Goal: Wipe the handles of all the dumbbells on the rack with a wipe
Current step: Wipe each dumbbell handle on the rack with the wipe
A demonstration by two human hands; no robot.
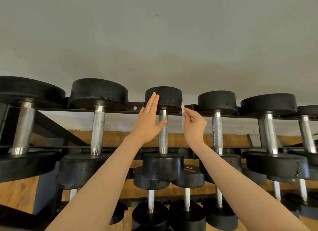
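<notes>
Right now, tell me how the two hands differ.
The left hand is open with straight fingers laid against the far weight of the middle dumbbell, its thumb at the handle; the right hand has curled fingers pinching a white wipe. The left hand touches the dumbbell; the right hand is beside it, contact unclear. Both are raised at the top row.

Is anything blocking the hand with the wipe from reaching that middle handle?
Nothing visible. The right hand pinches the wipe just right of the middle handle; the left hand lies on the handle's other side.
</notes>
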